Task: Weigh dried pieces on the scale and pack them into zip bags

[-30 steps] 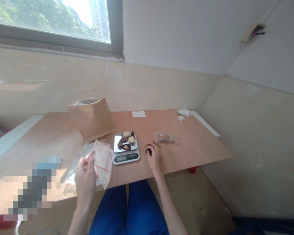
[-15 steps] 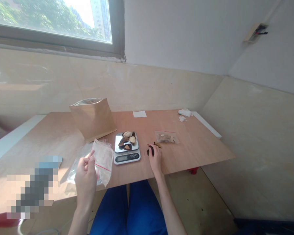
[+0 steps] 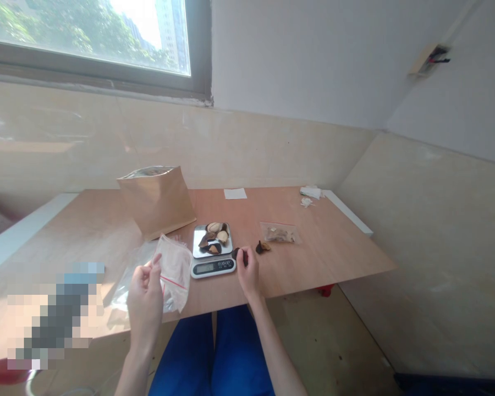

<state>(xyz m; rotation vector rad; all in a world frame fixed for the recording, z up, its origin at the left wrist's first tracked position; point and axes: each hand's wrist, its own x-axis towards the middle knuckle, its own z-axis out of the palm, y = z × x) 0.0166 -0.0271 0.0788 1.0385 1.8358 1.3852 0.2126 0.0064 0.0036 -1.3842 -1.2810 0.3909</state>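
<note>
My left hand [image 3: 145, 294] pinches the top of a small clear zip bag [image 3: 174, 271] with a red seal line, held above the table's front edge. My right hand [image 3: 247, 270] is closed on a dark dried piece [image 3: 236, 253], just right of the digital kitchen scale [image 3: 213, 256]. Several brown and pale dried pieces [image 3: 213, 236] lie on the scale's steel plate. One more dark piece [image 3: 263, 247] lies on the wooden table [image 3: 322, 242] to the right of my hand.
A brown paper pouch [image 3: 157, 200] stands open behind the scale. A filled clear bag [image 3: 279, 232] lies to the right. More clear bags [image 3: 134, 269] lie under my left hand. A white slip [image 3: 235, 193] and white scraps [image 3: 311, 192] sit at the far edge.
My right hand picked up a dark piece from the table and moved left toward the scale, leaving one piece behind. The left hand and bag barely moved.
</note>
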